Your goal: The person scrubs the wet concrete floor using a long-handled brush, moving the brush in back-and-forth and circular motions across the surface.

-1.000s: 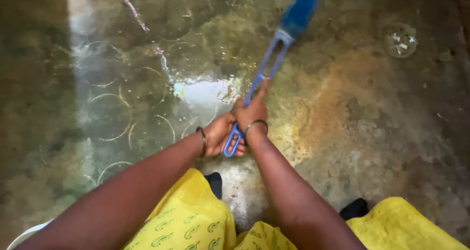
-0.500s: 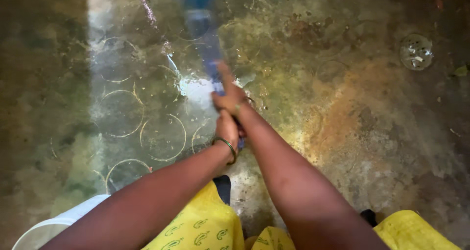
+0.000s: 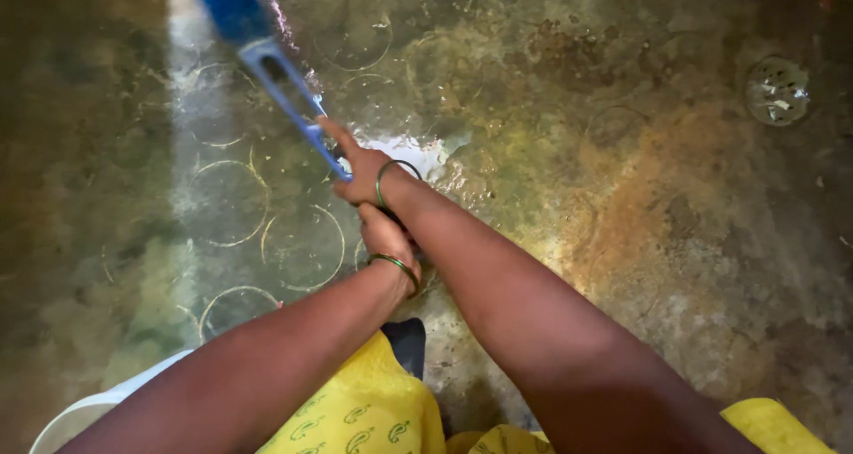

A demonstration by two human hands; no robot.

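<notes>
Both my hands grip a blue long-handled scrubbing brush (image 3: 283,81) over a wet, stained floor (image 3: 569,179). My right hand (image 3: 357,163) holds the handle further up, forefinger stretched along it. Just below it, my left hand (image 3: 385,235) clasps the handle's lower end, which is hidden by the hands. The blue bristle head (image 3: 227,3) points to the upper left, at the top edge of the view. Each wrist wears a thin bangle.
The wet floor shows several pale ring marks (image 3: 227,201) at the left and a rust-coloured patch at the right. A round floor drain (image 3: 777,91) lies at the upper right. A white bucket rim (image 3: 84,411) shows at the lower left. My yellow garment (image 3: 364,410) fills the bottom.
The brush head has swung from the upper right across to the upper left. Both hands followed it leftward, and my right arm now crosses further over.
</notes>
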